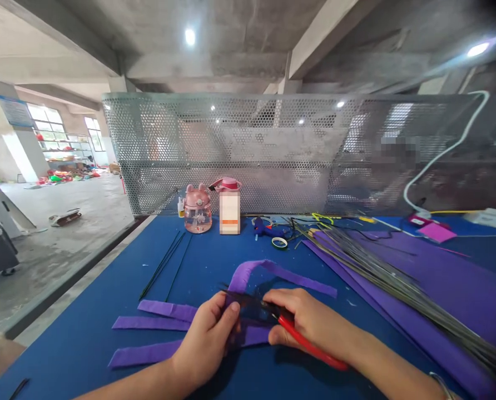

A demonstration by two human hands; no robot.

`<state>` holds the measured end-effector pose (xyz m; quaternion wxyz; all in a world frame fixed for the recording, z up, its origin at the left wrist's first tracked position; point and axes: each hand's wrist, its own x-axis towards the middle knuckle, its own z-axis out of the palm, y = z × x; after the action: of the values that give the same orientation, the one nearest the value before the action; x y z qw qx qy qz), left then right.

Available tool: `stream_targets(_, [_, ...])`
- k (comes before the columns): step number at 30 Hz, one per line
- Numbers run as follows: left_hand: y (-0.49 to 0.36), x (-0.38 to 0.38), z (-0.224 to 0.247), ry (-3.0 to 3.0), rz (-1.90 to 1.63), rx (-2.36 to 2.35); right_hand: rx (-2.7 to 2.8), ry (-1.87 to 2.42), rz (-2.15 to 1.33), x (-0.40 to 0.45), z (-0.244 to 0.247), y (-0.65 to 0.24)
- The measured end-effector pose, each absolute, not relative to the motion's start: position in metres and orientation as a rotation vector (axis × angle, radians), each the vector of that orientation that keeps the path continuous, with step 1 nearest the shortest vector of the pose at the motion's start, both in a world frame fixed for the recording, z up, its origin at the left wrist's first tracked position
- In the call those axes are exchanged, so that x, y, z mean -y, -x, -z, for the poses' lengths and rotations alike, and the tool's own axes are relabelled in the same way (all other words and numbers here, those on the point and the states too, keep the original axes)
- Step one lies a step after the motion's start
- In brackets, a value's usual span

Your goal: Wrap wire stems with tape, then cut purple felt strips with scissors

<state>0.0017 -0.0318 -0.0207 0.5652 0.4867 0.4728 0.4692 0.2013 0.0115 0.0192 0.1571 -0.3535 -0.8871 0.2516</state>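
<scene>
Blue desk (214, 261) carries purple sheets (440, 278) at right with a wire bundle (398, 283) lying across them. Purple strips (156, 322) lie at front left; one strip (268, 271) arches up to the hands. Left hand (208, 339), fingers pinched together on the strip's dark end. Right hand (310, 322), fingers clamped on red-handled scissors (310, 345), blades at that end. Pink bottle (197, 208) stands at rear.

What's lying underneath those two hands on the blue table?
Flat purple strips lie on the blue table, running under the left hand. The right hand holds red-handled scissors. Where the strips end beneath the hands is covered.
</scene>
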Motion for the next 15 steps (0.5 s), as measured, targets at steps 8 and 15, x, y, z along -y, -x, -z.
stream_targets(8, [-0.001,0.035,0.017,-1.220,-1.066,-1.157,2.543,0.991,-0.737,-0.011,-0.020,-0.201])
stream_targets(15, [-0.002,0.037,0.010,-1.183,-1.233,-1.109,2.564,1.009,-0.701,-0.002,-0.027,-0.200])
